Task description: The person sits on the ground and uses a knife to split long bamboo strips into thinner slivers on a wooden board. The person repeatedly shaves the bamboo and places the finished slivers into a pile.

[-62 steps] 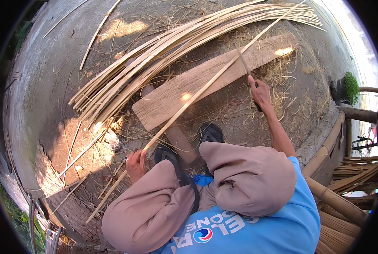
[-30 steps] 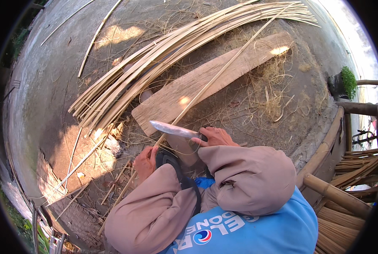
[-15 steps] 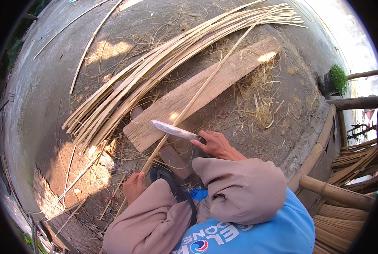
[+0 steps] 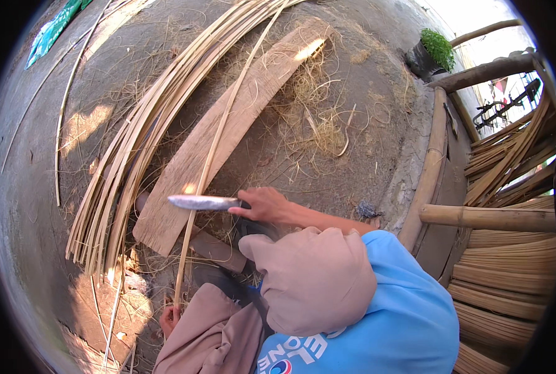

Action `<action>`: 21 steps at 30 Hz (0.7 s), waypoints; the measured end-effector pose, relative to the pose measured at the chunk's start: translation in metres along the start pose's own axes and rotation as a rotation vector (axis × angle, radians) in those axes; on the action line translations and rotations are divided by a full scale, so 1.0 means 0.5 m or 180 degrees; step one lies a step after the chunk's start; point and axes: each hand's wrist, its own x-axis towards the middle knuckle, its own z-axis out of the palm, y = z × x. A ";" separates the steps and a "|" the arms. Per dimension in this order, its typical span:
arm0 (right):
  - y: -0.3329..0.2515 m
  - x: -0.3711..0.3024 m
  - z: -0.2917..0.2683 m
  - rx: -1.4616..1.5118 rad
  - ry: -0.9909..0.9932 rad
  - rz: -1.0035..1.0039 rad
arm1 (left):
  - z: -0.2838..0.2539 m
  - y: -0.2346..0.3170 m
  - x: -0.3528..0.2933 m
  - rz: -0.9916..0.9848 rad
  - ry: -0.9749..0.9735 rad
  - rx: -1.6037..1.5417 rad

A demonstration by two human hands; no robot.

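My right hand is closed round the dark handle of a knife. Its broad, pale blade lies across a long, thin bamboo strip, over the near end of a wooden plank. The strip runs along the plank and down toward my left knee. There my left hand grips its lower part, with some fingers hidden behind the trouser leg. Left of the plank rests a large bundle of bamboo strips.
Thin shavings litter the ground right of the plank. Two loose strips lie at the far left. A bamboo rail and stacked strips stand on the right. A potted plant sits at the back right.
The view has swung to the right, so the plank and bundle appear farther left. Both hands keep their holds, and the knife still crosses the strip near the plank's near end.
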 end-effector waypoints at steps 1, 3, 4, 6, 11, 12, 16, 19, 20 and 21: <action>0.041 0.043 -0.045 0.0077 0.0167 0.0273 | -0.057 -0.077 -0.026 -0.0117 -0.0010 -0.0053; 0.178 0.105 -0.145 0.0071 0.0752 0.1089 | -0.100 -0.137 -0.040 -0.0250 -0.0044 -0.0045; 0.189 0.116 -0.204 -0.0250 0.0983 0.1222 | -0.094 -0.120 -0.046 -0.0308 -0.0033 0.0021; 0.194 0.131 -0.214 0.0040 0.1087 0.1375 | -0.035 -0.022 -0.011 -0.0381 -0.0181 0.0094; -0.020 0.047 -0.026 0.0296 -0.0171 0.0151 | 0.171 0.201 0.082 -0.0206 -0.0041 0.0544; -0.029 0.043 -0.004 0.0218 -0.0154 -0.0018 | 0.160 0.195 0.067 -0.0111 0.0126 0.0618; 0.133 0.102 -0.128 0.0044 0.0593 0.0861 | 0.069 0.079 -0.012 -0.0153 0.0154 0.0318; 0.388 0.147 -0.308 0.0142 0.1776 0.1878 | -0.047 0.038 -0.063 -0.0535 -0.0351 0.0056; 0.406 0.160 -0.339 0.0091 0.1975 0.1839 | -0.080 0.053 -0.068 -0.0661 -0.0502 0.0026; 0.372 0.173 -0.332 0.0003 0.1765 0.1706 | -0.100 0.068 -0.076 -0.0830 -0.0657 0.0016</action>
